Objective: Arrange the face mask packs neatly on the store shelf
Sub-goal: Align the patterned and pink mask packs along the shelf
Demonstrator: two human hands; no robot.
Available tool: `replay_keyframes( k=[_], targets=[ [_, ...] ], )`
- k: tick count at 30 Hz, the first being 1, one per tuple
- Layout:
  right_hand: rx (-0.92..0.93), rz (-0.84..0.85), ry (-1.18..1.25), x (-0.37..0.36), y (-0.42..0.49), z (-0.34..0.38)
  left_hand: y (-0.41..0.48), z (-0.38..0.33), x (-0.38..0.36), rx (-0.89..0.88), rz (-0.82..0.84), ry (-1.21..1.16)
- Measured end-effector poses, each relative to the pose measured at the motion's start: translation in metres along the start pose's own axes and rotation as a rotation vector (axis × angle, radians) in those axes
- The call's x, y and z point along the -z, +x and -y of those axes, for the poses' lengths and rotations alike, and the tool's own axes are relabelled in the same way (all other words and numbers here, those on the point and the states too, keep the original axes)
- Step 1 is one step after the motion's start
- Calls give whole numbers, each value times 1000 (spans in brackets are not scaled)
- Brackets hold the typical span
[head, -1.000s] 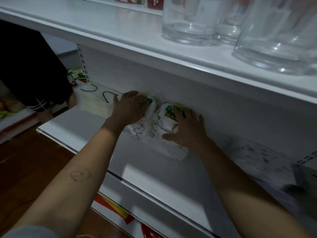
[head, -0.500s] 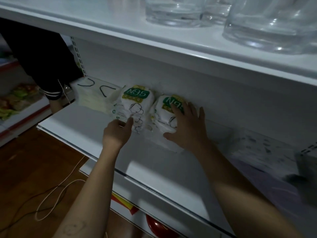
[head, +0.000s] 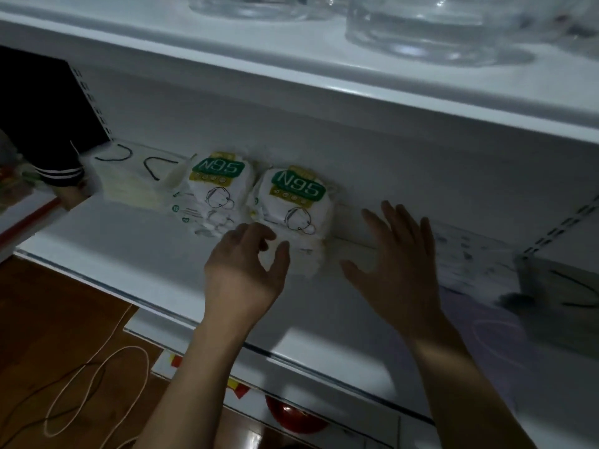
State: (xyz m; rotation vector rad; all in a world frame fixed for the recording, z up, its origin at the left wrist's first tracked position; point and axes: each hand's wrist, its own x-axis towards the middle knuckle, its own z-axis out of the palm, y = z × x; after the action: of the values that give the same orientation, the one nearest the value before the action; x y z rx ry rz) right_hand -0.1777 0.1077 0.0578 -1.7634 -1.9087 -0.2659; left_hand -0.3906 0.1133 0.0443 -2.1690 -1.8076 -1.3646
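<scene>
"Looking at the white shelf [head: 129,254], are the mask packs tidy yet?" asks the first.

"Two of them are," says the second. "The left N95 pack [head: 215,189] and the right N95 pack [head: 296,202] sit side by side in the middle of the frame. They touch each other, they are up against the back wall, and their green labels face out."

"What are the hands doing?"

"The left hand [head: 243,273] is low in the middle, at the front edge where the two packs meet. Its fingers are bent loosely, so its grip is open and holds nothing. I cannot tell if the fingertips touch the packs. The right hand [head: 398,260] is just to the right of the right N95 pack and does not touch it. Its fingers are spread, so that grip is open too."

"So what is left to do?"

"Quite a bit, I think. A pile of flat pale masks [head: 129,183] with black loops lies left of the packs, and it looks a little crooked. At the right of the frame, more plastic packs [head: 470,254] lie flat and blurry on the shelf, near a box [head: 564,280]. Those probably need to join the row."
</scene>
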Motion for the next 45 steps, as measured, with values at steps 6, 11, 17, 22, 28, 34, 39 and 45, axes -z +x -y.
replay_keyframes(
  k=[6,11,17,22,28,34,39,45],
  targets=[
    [-167,0,-64,55,-56,-80,-21,-82,-49,-270,270,-82],
    [-328,-55,-141,96,-115,-154,-46,-169,-90,-397,407,-145],
    [-478,-150,-195,150,-197,-247,-91,-287,-136,-520,510,-122],
    [-657,13,-248,198,-263,-342,-149,-395,-178,-545,596,-148],
    [-782,209,-230,223,-321,-434,-217,-483,-233,-655,729,-142],
    [-822,237,-204,227,-341,-500,-250,-534,-265,-192,1095,-191],
    [-785,174,-195,215,-348,-539,-254,-578,-273,680,1213,-733],
    [-704,115,-187,207,-345,-527,-246,-609,-308,1022,1061,-926]
  ],
)
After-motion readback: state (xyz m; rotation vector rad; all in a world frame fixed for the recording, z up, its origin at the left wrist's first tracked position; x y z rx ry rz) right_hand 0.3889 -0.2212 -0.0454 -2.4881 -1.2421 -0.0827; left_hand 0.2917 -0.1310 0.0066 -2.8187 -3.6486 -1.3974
